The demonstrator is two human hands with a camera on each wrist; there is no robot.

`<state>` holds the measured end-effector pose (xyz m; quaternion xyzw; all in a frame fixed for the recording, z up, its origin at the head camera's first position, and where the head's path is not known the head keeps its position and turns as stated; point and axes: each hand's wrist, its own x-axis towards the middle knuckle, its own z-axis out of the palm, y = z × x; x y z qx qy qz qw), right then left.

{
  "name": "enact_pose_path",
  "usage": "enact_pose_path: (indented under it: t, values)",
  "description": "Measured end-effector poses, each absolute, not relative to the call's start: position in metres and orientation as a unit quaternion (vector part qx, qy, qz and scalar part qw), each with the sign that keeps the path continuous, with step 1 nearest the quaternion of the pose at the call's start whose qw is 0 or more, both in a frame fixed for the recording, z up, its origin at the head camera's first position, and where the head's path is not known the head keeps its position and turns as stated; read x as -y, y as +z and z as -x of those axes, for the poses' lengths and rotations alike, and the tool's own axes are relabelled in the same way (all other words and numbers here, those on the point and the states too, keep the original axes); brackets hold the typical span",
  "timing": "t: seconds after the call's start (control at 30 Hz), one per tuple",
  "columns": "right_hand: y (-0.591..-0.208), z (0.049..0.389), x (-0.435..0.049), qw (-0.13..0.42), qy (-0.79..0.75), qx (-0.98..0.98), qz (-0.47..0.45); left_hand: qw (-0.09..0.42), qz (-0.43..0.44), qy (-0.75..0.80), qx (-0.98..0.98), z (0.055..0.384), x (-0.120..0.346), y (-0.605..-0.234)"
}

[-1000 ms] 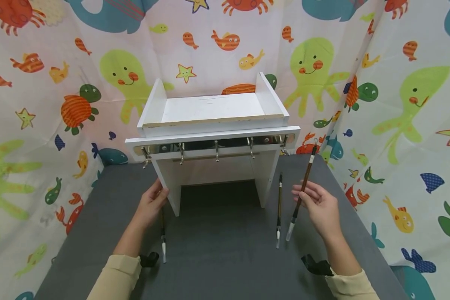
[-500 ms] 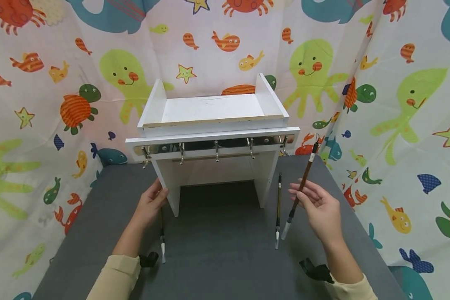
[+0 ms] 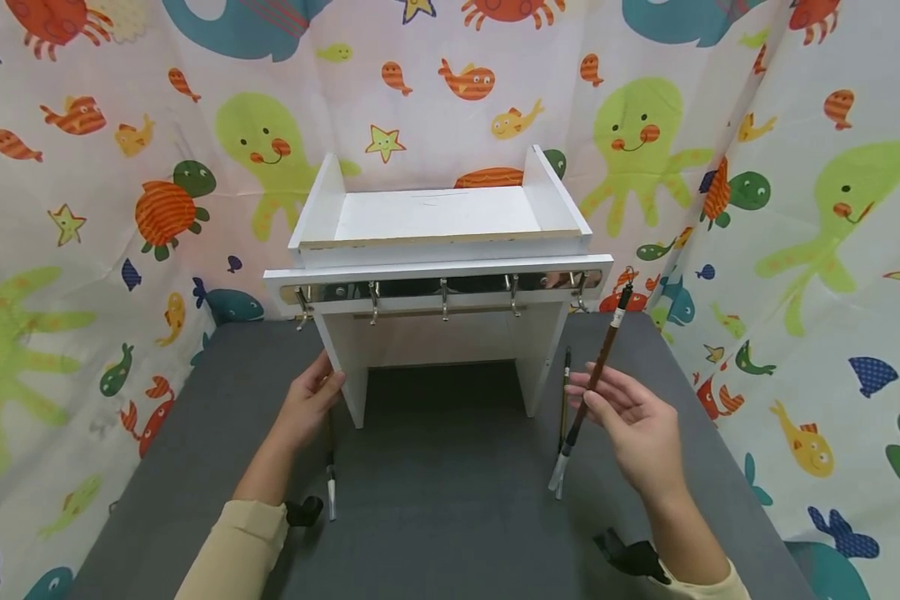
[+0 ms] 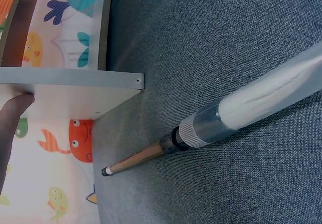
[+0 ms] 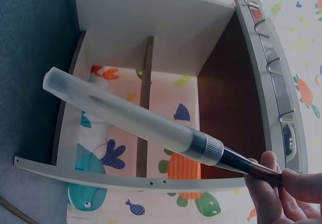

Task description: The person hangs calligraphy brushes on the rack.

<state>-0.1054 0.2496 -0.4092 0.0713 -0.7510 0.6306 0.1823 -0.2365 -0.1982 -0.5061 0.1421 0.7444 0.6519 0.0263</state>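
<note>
My right hand (image 3: 641,429) holds a brown writing brush (image 3: 607,346) slantwise between thumb and fingers, its clear cap pointing down and its hanging loop up. In the right wrist view that capped brush (image 5: 136,118) crosses in front of the white shelf unit (image 5: 146,22). My left hand (image 3: 307,408) grips the left side panel of the white shelf (image 3: 450,262), thumb in front and fingers behind. A second capped brush (image 4: 271,98) lies on the table below my left hand. Another brush (image 3: 566,375) lies right of the shelf, partly hidden by my right hand and its brush.
A metal rail with several hooks (image 3: 444,300) runs along the shelf's front. The shelf stands on a dark grey cloth-covered table (image 3: 435,517). Behind and beside it hangs a curtain (image 3: 435,117) printed with sea animals. Black straps (image 3: 630,557) dangle at both wrists.
My right hand has shifted slightly left, bringing its brush's capped end over the brush lying on the right. My left hand stays on the panel. The whole view has shifted slightly.
</note>
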Motion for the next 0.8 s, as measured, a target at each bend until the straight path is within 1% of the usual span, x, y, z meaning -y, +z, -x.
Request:
enact_pose_path:
  t: [0.43,0.8]
  values:
    - [-0.411,0.102,-0.233,0.172,0.636,0.744,-0.113,0.019,-0.154,0.656,-0.739,0.237,0.198,-0.506]
    - [-0.413,0.101,-0.221,0.156,0.64,0.736,-0.159,0.028,-0.159,0.672,-0.723,0.237,0.197,-0.507]
